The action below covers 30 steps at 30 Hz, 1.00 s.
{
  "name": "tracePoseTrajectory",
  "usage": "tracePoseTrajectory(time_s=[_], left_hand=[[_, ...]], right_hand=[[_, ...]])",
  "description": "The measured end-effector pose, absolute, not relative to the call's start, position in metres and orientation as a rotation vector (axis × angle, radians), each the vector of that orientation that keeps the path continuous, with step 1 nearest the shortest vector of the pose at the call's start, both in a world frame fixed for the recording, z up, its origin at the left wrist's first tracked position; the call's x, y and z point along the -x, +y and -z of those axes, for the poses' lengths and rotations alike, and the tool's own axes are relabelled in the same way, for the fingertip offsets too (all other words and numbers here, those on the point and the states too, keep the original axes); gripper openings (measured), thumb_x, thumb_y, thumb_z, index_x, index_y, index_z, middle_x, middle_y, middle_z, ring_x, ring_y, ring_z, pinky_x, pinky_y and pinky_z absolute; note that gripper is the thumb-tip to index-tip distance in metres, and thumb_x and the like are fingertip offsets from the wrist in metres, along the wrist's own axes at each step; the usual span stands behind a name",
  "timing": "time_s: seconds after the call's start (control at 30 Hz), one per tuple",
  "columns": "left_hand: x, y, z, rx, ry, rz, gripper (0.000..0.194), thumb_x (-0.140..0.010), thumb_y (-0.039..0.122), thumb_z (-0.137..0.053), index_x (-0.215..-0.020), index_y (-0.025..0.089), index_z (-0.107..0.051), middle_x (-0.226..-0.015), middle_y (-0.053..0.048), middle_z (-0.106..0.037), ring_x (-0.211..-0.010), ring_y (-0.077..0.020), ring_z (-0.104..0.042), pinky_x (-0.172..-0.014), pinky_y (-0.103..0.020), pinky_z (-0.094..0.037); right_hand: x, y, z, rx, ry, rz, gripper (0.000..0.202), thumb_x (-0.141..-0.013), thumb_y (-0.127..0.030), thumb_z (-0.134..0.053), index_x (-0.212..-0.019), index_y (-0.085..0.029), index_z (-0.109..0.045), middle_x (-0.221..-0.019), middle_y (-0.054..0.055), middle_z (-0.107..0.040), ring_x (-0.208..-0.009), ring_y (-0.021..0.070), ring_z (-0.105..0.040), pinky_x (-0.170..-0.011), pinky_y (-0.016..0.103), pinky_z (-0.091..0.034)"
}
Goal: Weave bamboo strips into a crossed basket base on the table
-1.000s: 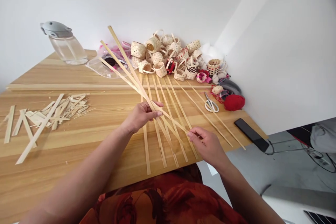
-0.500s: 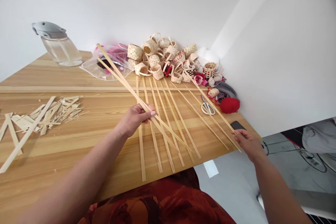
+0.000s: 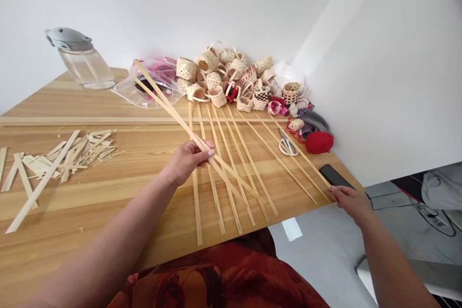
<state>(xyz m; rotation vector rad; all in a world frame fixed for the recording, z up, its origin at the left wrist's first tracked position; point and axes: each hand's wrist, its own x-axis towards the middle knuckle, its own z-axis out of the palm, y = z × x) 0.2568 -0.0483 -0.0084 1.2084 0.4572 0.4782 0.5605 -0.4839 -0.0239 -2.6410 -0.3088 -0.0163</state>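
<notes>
My left hand [image 3: 189,161] is closed around two flat bamboo strips [image 3: 166,102], which cross near the fingers and slant up to the left above the table. At the table's right edge, my right hand [image 3: 352,203] pinches the near end of another bamboo strip [image 3: 302,155]. Between the hands, several pale strips [image 3: 233,159] lie side by side, running away from me and fanned slightly apart. White-handled scissors [image 3: 288,146] lie by the strips at the right. A black phone [image 3: 335,176] rests just beyond my right hand.
Small woven baskets [image 3: 218,96] are heaped against the wall. A red yarn ball [image 3: 319,142] sits at the right. A clear plastic bag [image 3: 144,98] and a water bottle [image 3: 86,65] stand at the back left. Bamboo scraps [image 3: 68,156] lie scattered at the left.
My right hand has lowered the strip it pinches onto the table and moved slightly right, uncovering more of the phone. My left hand keeps its two strips almost still.
</notes>
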Motion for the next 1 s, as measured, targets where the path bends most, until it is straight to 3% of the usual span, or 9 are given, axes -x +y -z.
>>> tracePoseTrajectory(time_s=[0.07,0.2,0.3,0.47,0.53,0.7,0.9,1.0], left_hand=[[-0.257,-0.049,0.008,-1.202,0.463,-0.478,0.041,-0.058,0.034,-0.091,-0.090,0.016,-0.072,-0.074,0.000,-0.066,-0.058,-0.0096,-0.058,-0.050,-0.021,-0.041],[-0.257,-0.048,0.009,-1.169,0.484,-0.472,0.042,-0.059,0.033,-0.091,-0.093,0.017,-0.072,-0.074,0.000,-0.065,-0.059,-0.0087,-0.058,-0.051,-0.020,-0.041],[-0.257,-0.049,0.010,-1.156,0.498,-0.466,0.043,-0.058,0.033,-0.091,-0.093,0.017,-0.073,-0.073,0.000,-0.065,-0.060,-0.0091,-0.059,-0.051,-0.020,-0.041],[-0.258,-0.053,0.011,-1.170,0.496,-0.454,0.044,-0.058,0.036,-0.091,-0.092,0.016,-0.073,-0.072,0.000,-0.065,-0.060,-0.0097,-0.059,-0.052,-0.020,-0.041],[-0.258,-0.055,0.010,-1.179,0.495,-0.436,0.044,-0.057,0.035,-0.092,-0.092,0.016,-0.073,-0.073,-0.001,-0.066,-0.061,-0.0098,-0.059,-0.054,-0.020,-0.043],[-0.257,-0.058,0.007,-1.183,0.467,-0.382,0.045,-0.058,0.035,-0.092,-0.095,0.016,-0.073,-0.076,-0.001,-0.065,-0.064,-0.0093,-0.059,-0.057,-0.020,-0.047],[-0.256,-0.056,0.006,-1.198,0.446,-0.426,0.045,-0.063,0.036,-0.089,-0.101,0.019,-0.071,-0.085,0.000,-0.063,-0.074,-0.0103,-0.060,-0.068,-0.023,-0.056],[-0.256,-0.056,0.008,-1.199,0.412,-0.430,0.046,-0.064,0.035,-0.089,-0.104,0.019,-0.071,-0.083,0.001,-0.062,-0.074,-0.0102,-0.060,-0.074,-0.025,-0.058]], right_hand=[[-0.560,-0.476,0.018,2.877,-0.317,-0.017,0.037,-0.075,-0.052,-0.059,-0.080,-0.020,-0.077,-0.071,0.013,-0.071,-0.060,0.0264,-0.062,-0.056,0.039,-0.043],[-0.538,-0.443,-0.002,3.169,-0.390,0.266,0.039,-0.079,-0.048,-0.061,-0.101,-0.020,-0.077,-0.098,0.020,-0.074,-0.087,0.0379,-0.066,-0.070,0.047,-0.047],[-0.496,-0.404,-0.020,2.883,-0.749,0.176,0.037,-0.085,-0.047,-0.056,-0.100,-0.020,-0.076,-0.099,0.015,-0.075,-0.093,0.0329,-0.067,-0.079,0.044,-0.049],[-0.403,-0.341,-0.041,2.227,-1.051,-0.465,0.035,-0.092,-0.048,-0.054,-0.107,-0.024,-0.075,-0.105,0.006,-0.076,-0.093,0.0237,-0.069,-0.081,0.035,-0.052],[-0.378,-0.324,-0.041,2.120,-1.101,-0.497,0.030,-0.088,-0.045,-0.061,-0.106,-0.025,-0.076,-0.100,0.004,-0.076,-0.090,0.0216,-0.068,-0.079,0.032,-0.051],[-0.381,-0.319,-0.028,2.079,-1.042,-0.412,0.027,-0.094,-0.040,-0.053,-0.091,-0.022,-0.073,-0.080,0.001,-0.071,-0.074,0.0171,-0.063,-0.069,0.027,-0.047],[-0.469,-0.380,-0.019,2.237,-0.690,0.040,0.027,-0.086,-0.044,-0.060,-0.086,-0.019,-0.069,-0.088,0.003,-0.070,-0.083,0.0194,-0.062,-0.077,0.030,-0.047],[-0.508,-0.420,-0.005,2.224,-0.391,0.128,0.031,-0.082,-0.048,-0.059,-0.085,-0.018,-0.068,-0.068,0.001,-0.061,-0.064,0.0167,-0.054,-0.059,0.029,-0.042]])
